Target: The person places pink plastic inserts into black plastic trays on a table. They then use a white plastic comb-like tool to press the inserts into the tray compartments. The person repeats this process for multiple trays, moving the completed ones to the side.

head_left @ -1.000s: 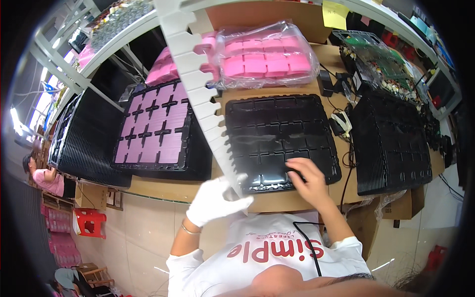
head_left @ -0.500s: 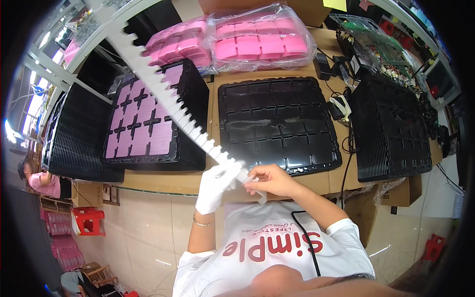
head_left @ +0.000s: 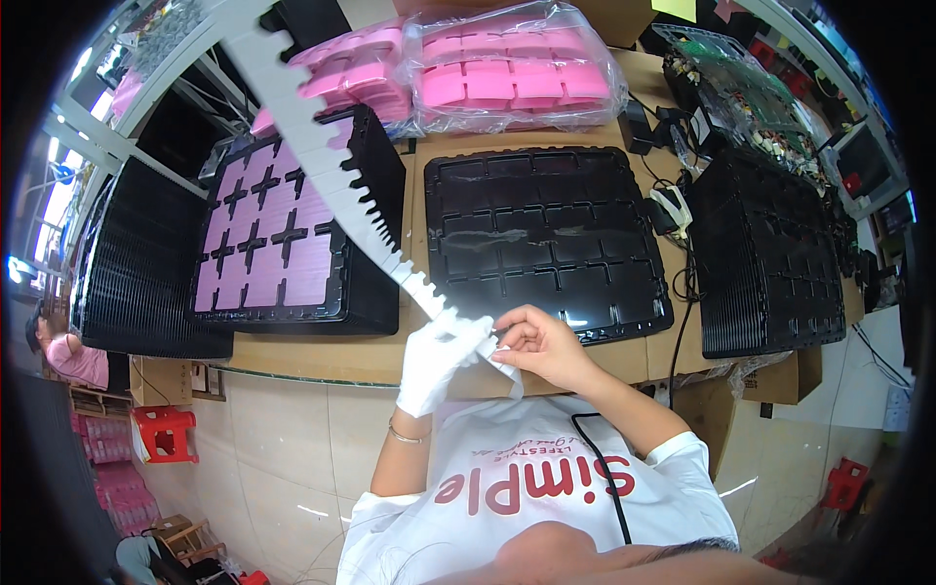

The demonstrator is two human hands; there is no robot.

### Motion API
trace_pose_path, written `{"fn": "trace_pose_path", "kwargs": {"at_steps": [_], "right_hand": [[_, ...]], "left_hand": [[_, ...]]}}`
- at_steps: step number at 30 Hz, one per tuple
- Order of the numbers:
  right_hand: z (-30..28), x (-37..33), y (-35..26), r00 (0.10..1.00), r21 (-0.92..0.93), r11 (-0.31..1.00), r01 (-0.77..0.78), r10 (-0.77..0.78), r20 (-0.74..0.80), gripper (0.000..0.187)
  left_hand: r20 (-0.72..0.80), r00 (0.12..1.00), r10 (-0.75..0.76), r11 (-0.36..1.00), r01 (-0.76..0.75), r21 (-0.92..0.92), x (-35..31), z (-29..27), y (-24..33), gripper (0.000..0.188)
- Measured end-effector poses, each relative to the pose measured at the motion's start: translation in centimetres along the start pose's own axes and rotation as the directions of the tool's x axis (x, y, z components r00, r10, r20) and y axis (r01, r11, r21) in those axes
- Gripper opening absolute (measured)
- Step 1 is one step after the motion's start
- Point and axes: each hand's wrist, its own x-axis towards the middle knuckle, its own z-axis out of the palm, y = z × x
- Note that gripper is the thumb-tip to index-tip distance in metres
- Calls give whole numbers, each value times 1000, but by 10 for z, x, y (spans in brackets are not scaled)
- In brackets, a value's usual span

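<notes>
Strip (head_left: 314, 146), white, thin and notched along one edge: one, held raised aslant in front of the surface (head_left: 643, 359) covered in brown cardboard, its upper end cut off by the top of the view. Hands at work: two. The left hand (head_left: 439, 361), in a white glove, has its fingers closed around the lower part of the strip; the fold of the glove hides the exact grip. The right hand (head_left: 546, 346), bare, has its thumb and forefinger pinching the strip near its lower end, the other fingers curled and partly concealed; a short tail hangs below both hands. Single black plastic tray (head_left: 541, 229) with moulded cross-shaped ridges: one, lying just beyond the right hand. Stacks of black plastic trays: three, namely a leftmost stack (head_left: 146, 253), a pink-filled stack (head_left: 375, 234) partly covered by the strip, and a right-hand stack (head_left: 770, 263); the layers run too close to count. Pink foam lots at the back: two, one bundle in clear plastic film (head_left: 512, 78) and one pink pile (head_left: 361, 73) beside it, partly behind the strip. Green circuit boards (head_left: 751, 97) lie heaped at upper right, number indeterminable. Yellow paper (head_left: 675, 8): one piece, cut off at the top.
</notes>
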Motion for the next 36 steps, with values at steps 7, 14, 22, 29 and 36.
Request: {"fn": "trace_pose_path", "kwargs": {"at_steps": [7,14,22,29,36], "right_hand": [[4,-1,3,988,-226,971,78,-105,-112,14],[0,12,-15,446,-710,21,704,-791,419,14],[-70,223,-40,896,-512,792,332,-435,-91,18],[-74,293,-35,961,-842,530,102,-270,-54,17],[-72,297,-42,956,-966,233,114,-291,42,15]], "left_hand": [[-149,987,62,998,-63,-5,6,0,1,16],[-278,956,93,994,-105,-28,24,-7,-21,19],[-189,977,96,992,-78,104,36,-15,-22,24],[-177,984,-8,996,23,86,35,-14,-14,16],[-189,980,-62,993,80,85,38,-14,-11,17]]}}
